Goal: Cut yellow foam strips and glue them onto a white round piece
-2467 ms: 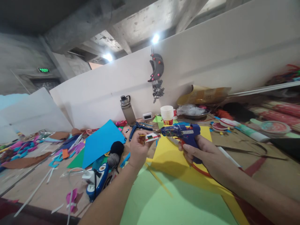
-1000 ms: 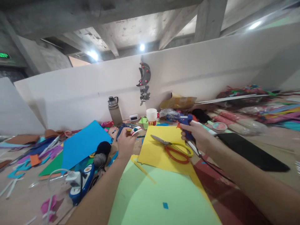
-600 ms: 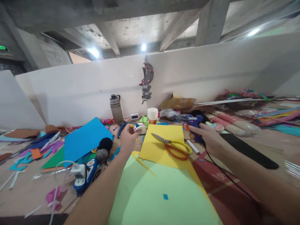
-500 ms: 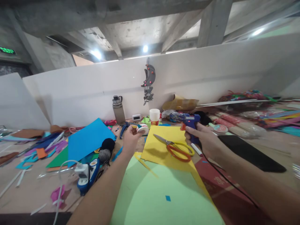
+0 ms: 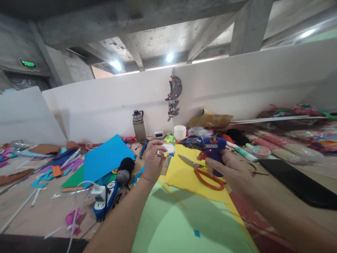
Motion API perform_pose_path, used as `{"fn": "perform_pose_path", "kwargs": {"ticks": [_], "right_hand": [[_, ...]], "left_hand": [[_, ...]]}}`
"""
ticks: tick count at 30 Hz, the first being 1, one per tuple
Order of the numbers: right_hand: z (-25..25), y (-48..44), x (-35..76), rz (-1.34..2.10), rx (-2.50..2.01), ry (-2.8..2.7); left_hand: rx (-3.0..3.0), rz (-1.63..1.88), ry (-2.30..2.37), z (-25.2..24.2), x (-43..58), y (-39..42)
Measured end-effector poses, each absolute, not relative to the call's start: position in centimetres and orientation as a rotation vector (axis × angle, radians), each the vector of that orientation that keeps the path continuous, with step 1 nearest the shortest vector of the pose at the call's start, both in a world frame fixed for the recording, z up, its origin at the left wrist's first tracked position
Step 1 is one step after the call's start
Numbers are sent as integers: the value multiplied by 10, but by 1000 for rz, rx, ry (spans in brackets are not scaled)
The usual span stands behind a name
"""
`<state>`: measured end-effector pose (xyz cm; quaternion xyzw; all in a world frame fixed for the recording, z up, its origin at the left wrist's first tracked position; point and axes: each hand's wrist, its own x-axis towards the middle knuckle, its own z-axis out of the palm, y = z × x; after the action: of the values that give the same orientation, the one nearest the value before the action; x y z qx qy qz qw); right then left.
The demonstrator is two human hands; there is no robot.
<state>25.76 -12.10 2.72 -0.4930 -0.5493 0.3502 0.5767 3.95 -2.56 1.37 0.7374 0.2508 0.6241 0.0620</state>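
Frame centre: your left hand (image 5: 153, 160) is pinching a small white disc (image 5: 169, 149) by its rim, probably leaving its face free. Just right, your right hand (image 5: 226, 166) is clasping a blue glue gun (image 5: 214, 145) by its handle, pointing it leftward, likely keeping fingers behind its tip.

One close view from head height, forward and down over the table (image 5: 44, 211) to the white partition (image 5: 223, 80).

One glue gun (image 5: 212, 145), one pair of scissors (image 5: 197, 164), one bottle (image 5: 139, 128)
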Motion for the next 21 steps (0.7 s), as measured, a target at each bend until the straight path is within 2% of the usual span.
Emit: {"fn": "perform_pose_path", "kwargs": {"ticks": [8, 13, 21], "right_hand": [[19, -120, 257, 790, -1181, -1334], [19, -125, 253, 798, -1162, -1263], [17, -128, 250, 806, -1177, -1214]], "left_hand": [[2335, 1797, 727, 6, 42, -22], [1869, 1499, 937, 0, 50, -19], [1232, 1139, 788, 5, 59, -24]]}}
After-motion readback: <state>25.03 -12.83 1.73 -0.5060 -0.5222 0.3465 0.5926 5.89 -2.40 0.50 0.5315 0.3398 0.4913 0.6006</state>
